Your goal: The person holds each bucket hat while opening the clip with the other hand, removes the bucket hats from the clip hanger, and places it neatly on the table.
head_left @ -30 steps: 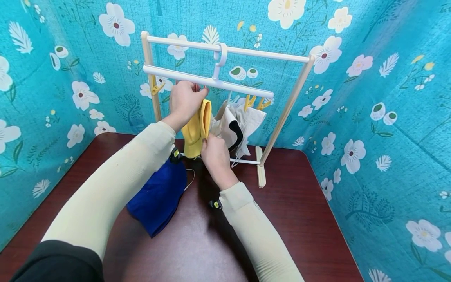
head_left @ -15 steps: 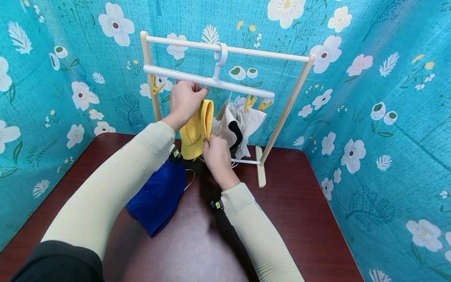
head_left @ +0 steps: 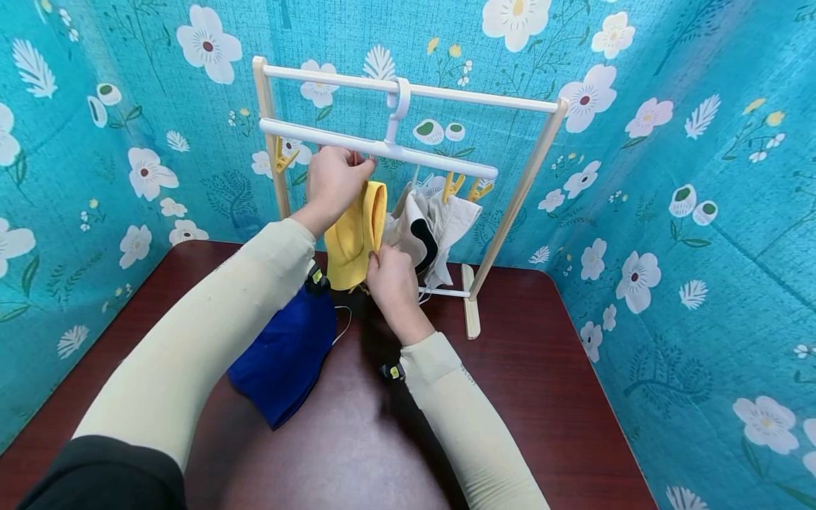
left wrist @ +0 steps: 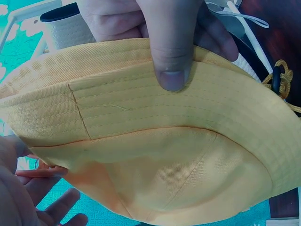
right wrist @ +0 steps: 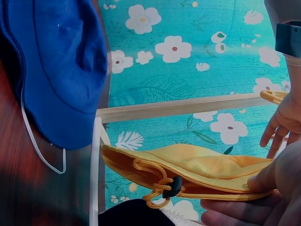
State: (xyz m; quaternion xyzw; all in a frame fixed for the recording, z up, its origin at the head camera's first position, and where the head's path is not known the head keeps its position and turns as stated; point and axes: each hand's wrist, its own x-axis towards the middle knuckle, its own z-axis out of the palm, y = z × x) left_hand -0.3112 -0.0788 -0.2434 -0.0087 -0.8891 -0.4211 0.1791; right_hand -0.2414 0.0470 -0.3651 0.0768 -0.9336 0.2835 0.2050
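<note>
Yellow brim (left wrist: 122, 113) could slip from our pinching right hand (head_left: 392, 280) and drop our bucket hat (head_left: 342, 244), but we can't tell whether our left hand (head_left: 334, 182) squeezes the peg (left wrist: 40, 173).

Head view: way in over table (head_left: 561, 397) at lower right, outside right sleeve (head_left: 472, 418); another between it and left sleeve (head_left: 210, 333), bottom center. Blue hat (head_left: 280, 361) sits low, left of center. Middle is tight: left hand (head_left: 334, 180), right hand (head_left: 395, 283), yellow hat (head_left: 347, 244), white cloth (head_left: 460, 219) crowd below hanger (head_left: 306, 130). Slot between hanger and top rail (head_left: 484, 98), split by hook (head_left: 394, 127)
</note>
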